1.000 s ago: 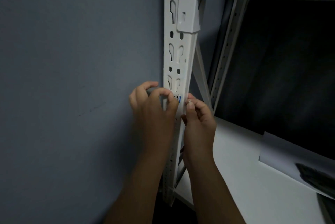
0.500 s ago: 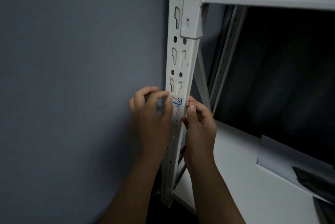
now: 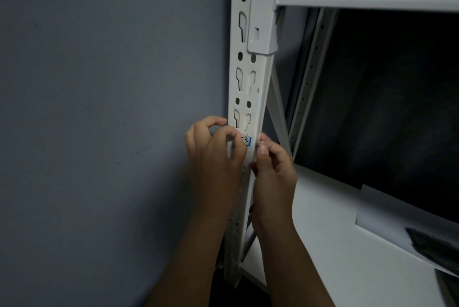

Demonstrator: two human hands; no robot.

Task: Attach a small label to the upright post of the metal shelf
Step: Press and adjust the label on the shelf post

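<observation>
Because the label [image 3: 247, 141] must sit flat on the upright post [image 3: 248, 97], the left hand [image 3: 213, 152] is pinching its edge against the metal while the right hand [image 3: 273, 170], fingers curled, is gripping the post's side, probably steadying it.

Between the two hands runs the upright post [image 3: 250, 88] of white painted metal with a smooth, faintly satin coat, bearing a small paper-like label [image 3: 247, 141] edged in blue, while left of the hands the grey wall [image 3: 99, 107] looks matt and slightly scuffed.
</observation>
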